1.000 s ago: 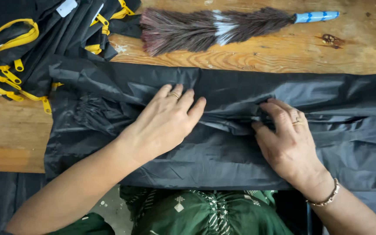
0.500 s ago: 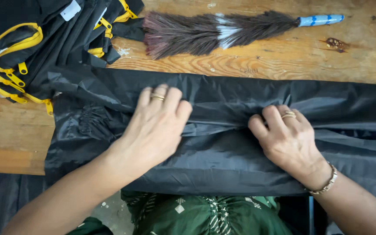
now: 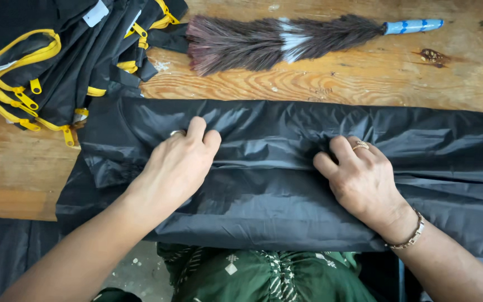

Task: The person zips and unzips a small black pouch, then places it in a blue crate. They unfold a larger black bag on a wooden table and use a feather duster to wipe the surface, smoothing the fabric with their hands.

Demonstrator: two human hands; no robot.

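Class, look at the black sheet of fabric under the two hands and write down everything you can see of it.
The black fabric is thin, shiny and crinkled, like light nylon or plastic-coated cloth. It lies flat across the wooden table, folded into a long band running left to right, with a lengthwise fold through its middle and its near edge hanging off the table. The left hand and right hand both press on it, fingers curled into the central fold. Its far left corner touches a pile of black bags with yellow zips.

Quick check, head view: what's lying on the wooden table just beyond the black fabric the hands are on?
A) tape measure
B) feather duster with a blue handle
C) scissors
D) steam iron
B: a feather duster with a blue handle lies on the wooden table beyond the black fabric that both hands press.
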